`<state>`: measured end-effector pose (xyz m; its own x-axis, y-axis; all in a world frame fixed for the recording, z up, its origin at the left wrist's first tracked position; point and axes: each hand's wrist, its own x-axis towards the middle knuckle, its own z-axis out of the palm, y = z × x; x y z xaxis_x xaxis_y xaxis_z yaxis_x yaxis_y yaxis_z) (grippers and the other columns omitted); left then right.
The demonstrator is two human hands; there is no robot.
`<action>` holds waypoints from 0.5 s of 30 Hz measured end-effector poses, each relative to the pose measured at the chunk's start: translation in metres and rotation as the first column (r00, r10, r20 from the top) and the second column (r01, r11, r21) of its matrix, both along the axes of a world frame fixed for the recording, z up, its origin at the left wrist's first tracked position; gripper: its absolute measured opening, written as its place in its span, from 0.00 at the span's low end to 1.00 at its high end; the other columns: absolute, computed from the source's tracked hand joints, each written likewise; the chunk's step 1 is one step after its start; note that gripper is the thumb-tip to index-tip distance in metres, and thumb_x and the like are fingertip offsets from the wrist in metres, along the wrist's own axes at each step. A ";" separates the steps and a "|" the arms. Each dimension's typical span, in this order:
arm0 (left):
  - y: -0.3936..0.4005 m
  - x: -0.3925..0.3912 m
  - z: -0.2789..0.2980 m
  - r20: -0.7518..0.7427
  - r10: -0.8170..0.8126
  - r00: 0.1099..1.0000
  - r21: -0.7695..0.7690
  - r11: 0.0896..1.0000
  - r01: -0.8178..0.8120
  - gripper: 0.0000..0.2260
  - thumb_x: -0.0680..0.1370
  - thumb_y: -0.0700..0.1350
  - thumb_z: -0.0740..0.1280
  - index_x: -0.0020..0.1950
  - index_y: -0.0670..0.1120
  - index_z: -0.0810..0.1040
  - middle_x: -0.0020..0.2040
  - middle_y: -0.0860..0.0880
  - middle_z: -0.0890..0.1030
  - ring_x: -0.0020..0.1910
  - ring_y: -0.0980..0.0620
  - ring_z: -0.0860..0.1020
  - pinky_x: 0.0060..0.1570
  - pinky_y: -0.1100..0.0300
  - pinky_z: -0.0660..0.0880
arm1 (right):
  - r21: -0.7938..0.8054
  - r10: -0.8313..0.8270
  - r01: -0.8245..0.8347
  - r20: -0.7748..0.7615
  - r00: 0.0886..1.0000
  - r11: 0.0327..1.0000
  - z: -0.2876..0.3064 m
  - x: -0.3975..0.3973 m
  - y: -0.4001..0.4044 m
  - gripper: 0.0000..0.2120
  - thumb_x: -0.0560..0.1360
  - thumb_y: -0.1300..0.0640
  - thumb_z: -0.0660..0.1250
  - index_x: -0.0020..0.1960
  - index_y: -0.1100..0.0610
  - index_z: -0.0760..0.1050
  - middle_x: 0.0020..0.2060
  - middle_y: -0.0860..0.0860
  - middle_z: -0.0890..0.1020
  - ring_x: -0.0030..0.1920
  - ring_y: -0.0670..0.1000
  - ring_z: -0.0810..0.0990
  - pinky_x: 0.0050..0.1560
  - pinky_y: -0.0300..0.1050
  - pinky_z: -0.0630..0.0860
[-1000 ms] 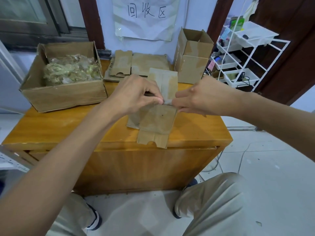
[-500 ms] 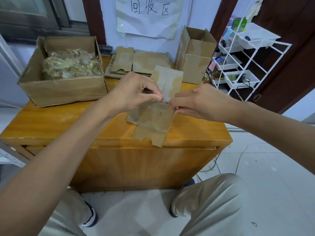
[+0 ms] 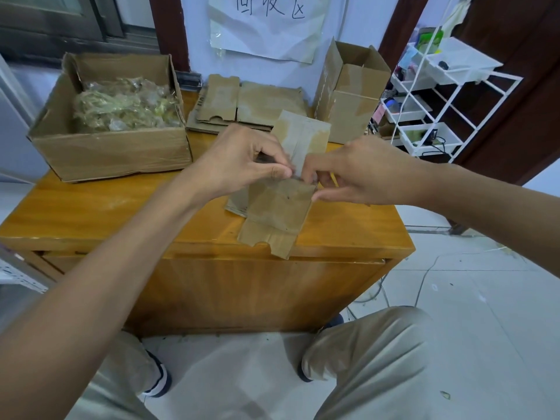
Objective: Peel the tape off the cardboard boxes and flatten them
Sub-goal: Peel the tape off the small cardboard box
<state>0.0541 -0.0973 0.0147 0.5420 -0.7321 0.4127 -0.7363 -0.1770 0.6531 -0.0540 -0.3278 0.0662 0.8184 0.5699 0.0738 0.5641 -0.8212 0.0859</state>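
I see my left hand [image 3: 242, 160] and right hand [image 3: 354, 172] pinching the middle of a flattened cardboard box [image 3: 277, 212], fingertips nearly meeting at its fold. The box is brown, creased and scuffed, with its near flaps hanging over the front edge of the wooden cabinet [image 3: 100, 213] and its far flap tilted up. Beyond it lies a stack of flattened boxes [image 3: 242, 101]. An open box of crumpled tape [image 3: 118, 116] sits to the left, an upright box [image 3: 348, 89] to the right. A paper sign [image 3: 266, 22] hangs behind, beside a white wire rack [image 3: 448, 95].
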 end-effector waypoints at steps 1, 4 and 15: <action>0.000 0.000 0.002 -0.019 0.001 1.000 0.004 1.000 -0.001 0.07 0.75 0.51 0.78 0.49 0.49 0.89 0.45 0.55 0.87 0.50 0.53 0.85 0.55 0.45 0.81 | 0.140 -0.091 0.107 -0.117 0.989 0.984 -0.002 0.000 0.001 0.14 0.80 0.41 0.69 0.56 0.48 0.70 0.36 0.43 0.81 0.31 0.45 0.75 0.32 0.45 0.72; -0.002 -0.006 0.004 -0.009 0.004 1.000 0.020 1.000 -0.004 0.08 0.73 0.53 0.79 0.49 0.50 0.89 0.45 0.55 0.87 0.50 0.53 0.85 0.54 0.46 0.80 | 0.212 -0.243 0.278 -0.177 0.954 0.937 -0.011 0.001 0.008 0.13 0.80 0.44 0.71 0.52 0.48 0.69 0.29 0.45 0.76 0.32 0.45 0.76 0.32 0.47 0.71; 0.014 -0.086 0.001 0.278 0.418 0.865 0.048 0.893 -0.447 0.60 0.63 0.74 0.74 0.85 0.53 0.50 0.85 0.48 0.50 0.83 0.48 0.55 0.78 0.44 0.60 | 0.727 -0.168 0.370 -0.338 0.926 0.579 0.003 -0.022 0.030 0.14 0.85 0.62 0.63 0.42 0.64 0.67 0.26 0.53 0.70 0.30 0.57 0.85 0.31 0.51 0.74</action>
<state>-0.0315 -0.0832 0.0161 0.7020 -0.4960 0.5111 -0.7067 -0.5739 0.4137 -0.0761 -0.2974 0.0687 0.9742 0.1338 0.1816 0.2249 -0.6383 -0.7362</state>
